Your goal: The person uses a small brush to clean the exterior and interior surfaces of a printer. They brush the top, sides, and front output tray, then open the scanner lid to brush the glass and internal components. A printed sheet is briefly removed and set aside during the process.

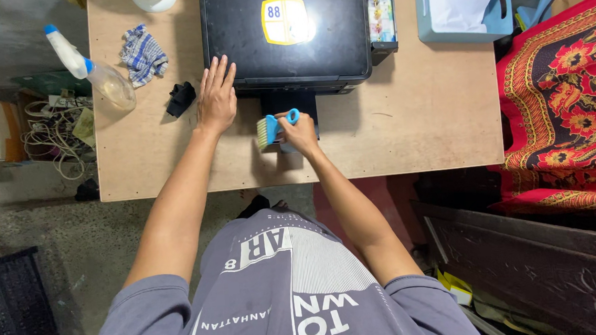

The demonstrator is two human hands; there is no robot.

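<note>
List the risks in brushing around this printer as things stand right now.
1. The right hand holds the blue brush against the printer's front tray; swept dust may land in the paper path.
2. The spray bottle lies on its side at the table's left edge; a nudge could roll it off.
3. The left hand presses the printer's corner beside a small black piece, which it could knock off.

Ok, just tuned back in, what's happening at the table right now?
A person stands at a wooden table with a black printer on it. The left hand rests flat against the printer's front left corner. The right hand holds a small blue brush at the printer's front tray. A spray bottle lies to the left.
</note>
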